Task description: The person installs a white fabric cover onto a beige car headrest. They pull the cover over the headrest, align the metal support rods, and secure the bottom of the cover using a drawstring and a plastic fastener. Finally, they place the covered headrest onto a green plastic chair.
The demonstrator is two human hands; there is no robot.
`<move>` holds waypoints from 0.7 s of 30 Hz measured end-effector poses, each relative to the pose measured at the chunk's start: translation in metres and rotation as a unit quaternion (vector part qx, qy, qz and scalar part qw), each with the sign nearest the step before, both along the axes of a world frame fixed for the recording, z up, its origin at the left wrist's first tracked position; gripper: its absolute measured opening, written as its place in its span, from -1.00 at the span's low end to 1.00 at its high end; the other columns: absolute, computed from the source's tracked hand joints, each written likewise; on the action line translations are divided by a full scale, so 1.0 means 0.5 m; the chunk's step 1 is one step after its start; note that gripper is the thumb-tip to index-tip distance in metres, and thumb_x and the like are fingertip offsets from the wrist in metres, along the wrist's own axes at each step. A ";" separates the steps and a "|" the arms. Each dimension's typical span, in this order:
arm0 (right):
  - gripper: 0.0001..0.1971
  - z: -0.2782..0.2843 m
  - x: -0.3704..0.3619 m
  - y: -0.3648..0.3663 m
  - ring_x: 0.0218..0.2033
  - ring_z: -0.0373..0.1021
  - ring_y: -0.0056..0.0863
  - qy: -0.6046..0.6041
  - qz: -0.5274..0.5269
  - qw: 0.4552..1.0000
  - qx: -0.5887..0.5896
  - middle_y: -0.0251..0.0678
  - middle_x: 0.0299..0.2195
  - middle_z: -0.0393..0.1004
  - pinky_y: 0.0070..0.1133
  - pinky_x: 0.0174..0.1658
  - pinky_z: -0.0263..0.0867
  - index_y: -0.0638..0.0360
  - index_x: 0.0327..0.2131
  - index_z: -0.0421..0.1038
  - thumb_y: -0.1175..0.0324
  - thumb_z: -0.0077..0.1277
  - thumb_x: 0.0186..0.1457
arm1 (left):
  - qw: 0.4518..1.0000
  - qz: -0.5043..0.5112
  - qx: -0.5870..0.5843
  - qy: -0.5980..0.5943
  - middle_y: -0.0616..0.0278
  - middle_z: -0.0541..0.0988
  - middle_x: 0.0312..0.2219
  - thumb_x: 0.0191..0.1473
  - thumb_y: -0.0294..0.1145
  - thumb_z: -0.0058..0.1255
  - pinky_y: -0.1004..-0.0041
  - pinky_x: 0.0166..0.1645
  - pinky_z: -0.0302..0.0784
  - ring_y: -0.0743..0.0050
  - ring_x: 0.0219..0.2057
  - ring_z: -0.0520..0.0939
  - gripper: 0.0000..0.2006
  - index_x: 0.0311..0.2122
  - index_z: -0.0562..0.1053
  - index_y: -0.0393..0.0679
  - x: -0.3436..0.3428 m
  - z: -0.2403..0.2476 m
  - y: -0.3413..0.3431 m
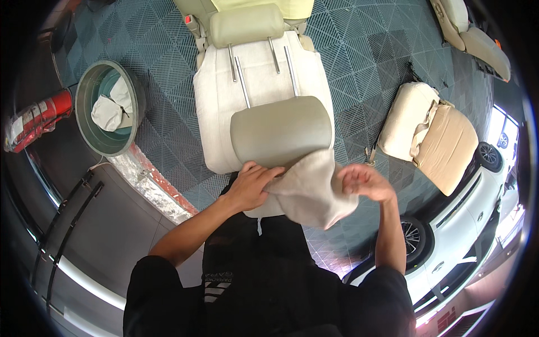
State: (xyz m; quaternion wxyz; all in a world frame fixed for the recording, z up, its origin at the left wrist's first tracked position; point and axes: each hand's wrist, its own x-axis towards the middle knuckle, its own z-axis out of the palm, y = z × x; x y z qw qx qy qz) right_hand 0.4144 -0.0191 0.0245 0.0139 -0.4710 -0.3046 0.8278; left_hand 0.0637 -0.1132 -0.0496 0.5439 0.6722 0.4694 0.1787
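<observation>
A light beige fabric headrest cover (317, 191) hangs in loose folds below a grey-green leather-like headrest (281, 129). My left hand (252, 185) is closed on the left edge of the cover, at the headrest's lower edge. At the cover's right edge is my right hand (365, 182), its curled fingers on the fabric and slightly blurred. Two metal posts rise from the headrest over a car seat (210, 112) in pale fabric. A second grey-green headrest (247, 25) lies farther up the seat, its posts pointing toward me.
To the left, a round tub (137, 90) holds white cloths, beside a red fire extinguisher (42, 118). Beige seat parts (446, 140) lie on the patterned floor (359, 50) at right. A white car (460, 219) stands beyond; another seat (483, 48) is far right.
</observation>
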 end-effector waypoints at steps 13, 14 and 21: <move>-0.56 -0.092 -0.191 -0.103 -0.12 0.41 -0.20 -0.113 0.290 0.890 0.333 -0.20 -0.33 0.51 -0.31 0.07 0.21 0.09 -0.01 0.44 0.30 0.11 -0.05 | 0.995 0.050 -0.070 -0.056 0.19 0.50 -0.29 -0.34 -0.73 0.03 0.08 0.06 0.33 0.05 -0.16 0.50 -0.45 -0.10 0.46 -0.08 -0.005 -0.023 -0.003; -0.55 -0.091 -0.196 -0.108 -0.11 0.41 -0.19 -0.130 0.346 0.879 0.300 -0.19 -0.33 0.52 -0.28 0.10 0.18 0.09 -0.02 0.45 0.25 0.11 -0.04 | 0.995 0.035 -0.087 -0.027 0.17 0.50 -0.24 -0.32 -0.70 0.07 0.10 0.09 0.34 0.04 -0.11 0.49 -0.44 -0.06 0.45 -0.09 -0.011 -0.023 -0.001; -0.68 -0.137 -0.158 -0.101 -0.25 0.50 -0.15 -0.158 0.296 0.927 0.165 -0.09 -0.30 0.58 -0.31 -0.06 0.34 0.16 -0.13 0.50 0.20 0.06 0.09 | 0.975 0.219 -0.027 0.018 -0.03 0.31 0.17 -0.24 -0.18 0.43 0.24 0.33 0.18 0.08 0.25 0.26 -0.12 0.21 0.27 -0.20 -0.122 -0.055 0.258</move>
